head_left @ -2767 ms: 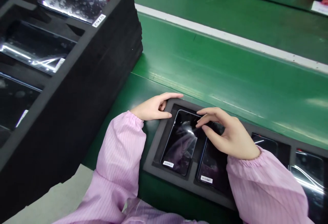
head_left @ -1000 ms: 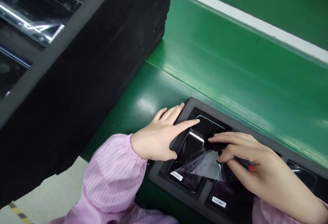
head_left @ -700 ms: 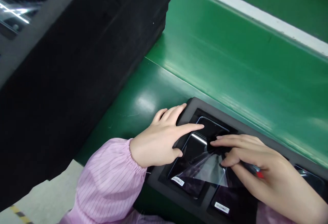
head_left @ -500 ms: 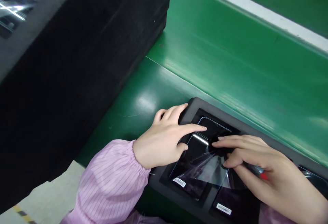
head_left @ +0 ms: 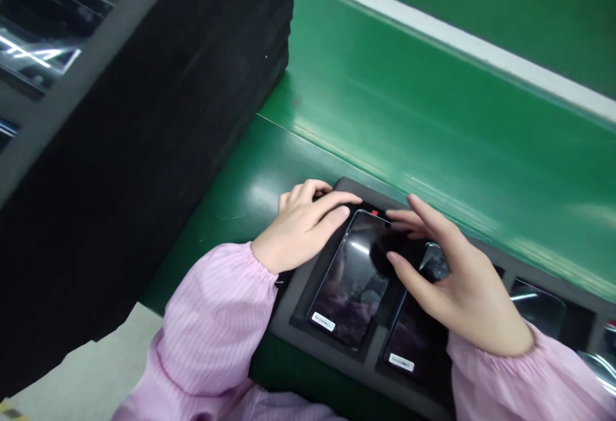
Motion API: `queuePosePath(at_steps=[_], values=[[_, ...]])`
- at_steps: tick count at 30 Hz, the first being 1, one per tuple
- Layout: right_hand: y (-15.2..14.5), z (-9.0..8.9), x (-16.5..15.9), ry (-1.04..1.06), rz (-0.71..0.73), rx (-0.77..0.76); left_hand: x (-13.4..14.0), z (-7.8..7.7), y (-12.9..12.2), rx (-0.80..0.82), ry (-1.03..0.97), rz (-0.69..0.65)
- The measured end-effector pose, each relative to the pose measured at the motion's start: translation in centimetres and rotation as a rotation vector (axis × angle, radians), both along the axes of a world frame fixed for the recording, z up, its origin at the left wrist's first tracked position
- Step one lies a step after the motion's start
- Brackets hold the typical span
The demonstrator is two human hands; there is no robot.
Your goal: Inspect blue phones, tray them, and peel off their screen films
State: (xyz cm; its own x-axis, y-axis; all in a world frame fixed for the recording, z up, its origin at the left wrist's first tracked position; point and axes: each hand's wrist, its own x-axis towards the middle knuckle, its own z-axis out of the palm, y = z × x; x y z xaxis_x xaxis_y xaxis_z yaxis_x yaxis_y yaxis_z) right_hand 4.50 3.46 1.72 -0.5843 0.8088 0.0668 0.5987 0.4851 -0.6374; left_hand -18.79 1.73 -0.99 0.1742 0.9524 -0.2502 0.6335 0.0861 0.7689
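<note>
A dark phone (head_left: 332,292) with a small white barcode label (head_left: 323,321) lies in a slot of a grey foam tray (head_left: 289,309). A red tab (head_left: 374,213) shows at its top edge, and a clear film seems to lie over its screen. My left hand (head_left: 303,225) rests at the tray's left corner, fingers apart, with index fingertip and thumb beside the phone's top end. My right hand (head_left: 452,280) hovers over the phone's right side, thumb and fingers spread, nothing visible between them. Under it is a second labelled phone (head_left: 414,344), partly covered by the hand.
At left rises a tall stack of black foam trays (head_left: 158,106), with clear-wrapped pieces on top. More dark glossy pieces (head_left: 539,305) sit in the tray's right part. The green bench (head_left: 240,183) has a raised green ledge with a white edge strip (head_left: 433,29) behind it.
The clear film that my right hand held folded back now lies flat, its red tab at the phone's top. My right fingers have spread and lifted; my left index has drawn back off the screen.
</note>
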Motion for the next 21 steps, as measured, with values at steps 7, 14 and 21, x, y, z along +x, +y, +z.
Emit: queuePosePath(at_steps=[7,14,21], values=[[0.6,4.3,4.5,-0.125,-0.350,0.263,0.3,-1.5,0.1,0.091,0.218,-0.046],[-2.3,1.6,6.5,-0.543,-0.173,0.052,-0.2,-2.0,0.9,0.075,0.249,-0.083],[-4.4,-0.7,5.6,-0.546,-0.228,0.289,-0.4,-1.1,2.3,-0.033,0.177,-0.032]])
